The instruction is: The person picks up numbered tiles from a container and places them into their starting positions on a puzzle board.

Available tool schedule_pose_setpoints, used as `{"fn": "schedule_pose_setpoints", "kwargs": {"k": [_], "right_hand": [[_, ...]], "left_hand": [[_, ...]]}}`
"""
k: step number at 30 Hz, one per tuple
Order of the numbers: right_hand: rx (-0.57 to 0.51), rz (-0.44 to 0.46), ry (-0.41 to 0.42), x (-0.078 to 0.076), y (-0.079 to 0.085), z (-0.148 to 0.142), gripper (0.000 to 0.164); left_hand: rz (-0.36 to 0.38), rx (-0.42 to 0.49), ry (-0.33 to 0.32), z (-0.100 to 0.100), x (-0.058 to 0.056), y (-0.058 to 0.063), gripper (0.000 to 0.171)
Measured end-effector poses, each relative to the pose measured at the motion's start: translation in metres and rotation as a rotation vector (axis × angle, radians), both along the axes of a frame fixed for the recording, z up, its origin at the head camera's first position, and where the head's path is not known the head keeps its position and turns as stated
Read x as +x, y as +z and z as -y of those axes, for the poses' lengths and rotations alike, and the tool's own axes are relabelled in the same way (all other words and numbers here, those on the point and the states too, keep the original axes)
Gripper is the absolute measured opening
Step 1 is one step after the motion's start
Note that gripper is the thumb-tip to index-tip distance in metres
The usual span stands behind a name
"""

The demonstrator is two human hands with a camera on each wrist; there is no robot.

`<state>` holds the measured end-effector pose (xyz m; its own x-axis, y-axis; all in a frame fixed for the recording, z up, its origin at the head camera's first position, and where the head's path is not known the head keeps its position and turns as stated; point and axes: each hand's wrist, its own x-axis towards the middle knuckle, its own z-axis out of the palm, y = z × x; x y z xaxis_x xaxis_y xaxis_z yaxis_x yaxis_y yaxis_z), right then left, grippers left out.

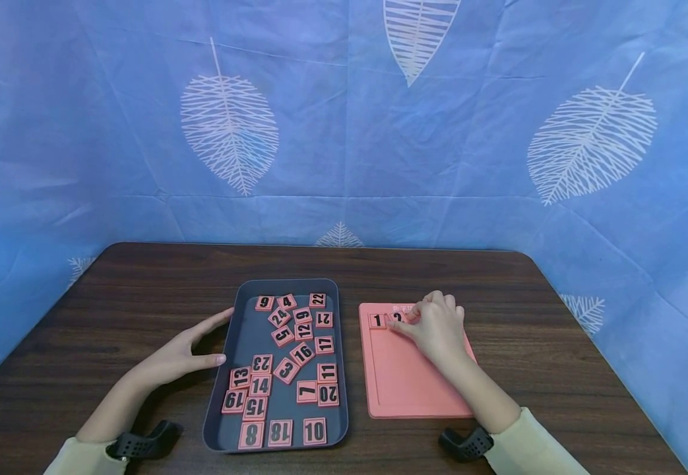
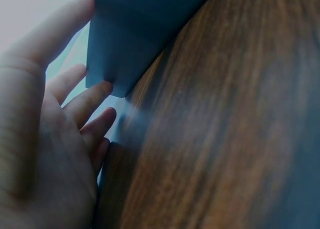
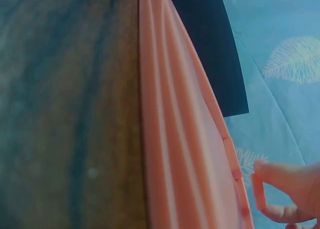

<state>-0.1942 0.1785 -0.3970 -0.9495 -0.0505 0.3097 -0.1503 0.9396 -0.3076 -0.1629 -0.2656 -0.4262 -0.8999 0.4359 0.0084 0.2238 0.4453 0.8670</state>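
Observation:
In the head view my left hand (image 1: 171, 356) rests against the left wall of a dark grey tray (image 1: 284, 287), thumb and fingers spread along its edge. The left wrist view shows the fingertips touching the tray's outer side (image 2: 135, 34). With thumb and fingers my right hand (image 1: 438, 330) pinches a pink number tile (image 3: 258, 191) marked 2 at the top of a pink board (image 1: 409, 379). That tile is partly covered by the fingers in the head view. Left of it, a tile marked 1 (image 1: 377, 321) lies in the board's upper left corner.
Several pink number tiles lie in the tray, among them 8 (image 1: 251, 435), 10 (image 1: 314, 431) and 3 (image 1: 286, 371), turned various ways. Tray and board stand side by side on a dark wooden table (image 1: 159, 277). Behind hangs a blue cloth (image 1: 344, 132) with white leaves.

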Motion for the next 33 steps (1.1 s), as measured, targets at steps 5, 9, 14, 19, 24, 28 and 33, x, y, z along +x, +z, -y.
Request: {"fn": "schedule_pose_setpoints", "kwargs": {"k": [5,9,14,19,24,28,33], "right_hand": [[-0.013,0.015,0.002,-0.003,-0.007,-0.001,0.036],[-0.019,0.004,0.023,-0.005,-0.013,-0.001,0.041],[-0.032,0.001,0.030,-0.005,-0.016,-0.001,0.041],[-0.046,0.031,0.039,-0.005,-0.016,-0.001,0.032],[-0.052,0.042,0.058,-0.005,-0.015,-0.002,0.025],[-0.055,0.052,0.067,-0.005,-0.014,-0.002,0.022],[-0.035,0.062,0.061,-0.004,-0.009,-0.002,0.021]], "left_hand": [[0.000,0.001,-0.002,0.000,0.000,0.000,0.076],[-0.005,0.003,-0.002,0.000,0.000,0.000,0.075],[-0.010,-0.001,-0.001,0.000,0.000,0.001,0.075],[-0.006,-0.002,-0.003,0.000,0.001,0.001,0.076],[-0.006,-0.006,-0.001,0.000,0.001,0.001,0.076],[-0.004,-0.003,0.001,0.000,0.000,0.000,0.076],[-0.006,0.000,-0.003,0.001,-0.001,0.000,0.076]]}}
